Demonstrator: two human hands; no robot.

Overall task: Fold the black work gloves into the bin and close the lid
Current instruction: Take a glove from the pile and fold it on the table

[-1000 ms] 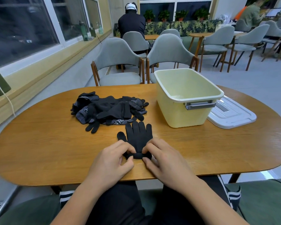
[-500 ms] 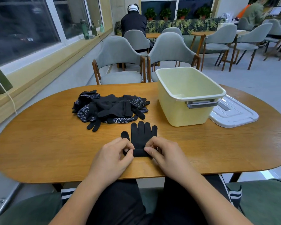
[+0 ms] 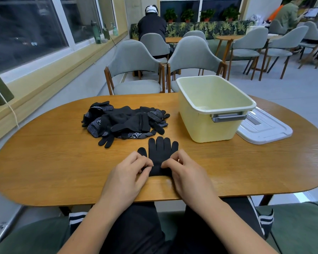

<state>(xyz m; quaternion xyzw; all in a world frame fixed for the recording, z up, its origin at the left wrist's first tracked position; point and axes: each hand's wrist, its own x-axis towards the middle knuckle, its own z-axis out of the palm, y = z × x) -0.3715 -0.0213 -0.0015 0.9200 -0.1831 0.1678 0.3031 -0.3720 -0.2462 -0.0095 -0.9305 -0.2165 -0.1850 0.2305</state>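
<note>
A black glove (image 3: 160,153) lies flat on the wooden table (image 3: 53,162), fingers pointing away from me. My left hand (image 3: 128,173) pinches its cuff on the left side, and my right hand (image 3: 185,171) pinches the cuff on the right. A heap of black gloves (image 3: 125,121), some with white dots, sits behind and to the left. The pale yellow bin (image 3: 209,123) stands open at the right with nothing visible inside. Its white lid (image 3: 264,129) lies flat beside the bin on the far right.
Two grey chairs (image 3: 136,70) stand at the table's far side. A seated person (image 3: 151,26) faces away further back. A window ledge with bottles (image 3: 96,33) runs along the left. More chairs and tables fill the right background.
Both hands have slid the glove's cuff a little forward on the table, and the cuff end looks doubled over under the fingertips. The pile, bin and lid stay put.
</note>
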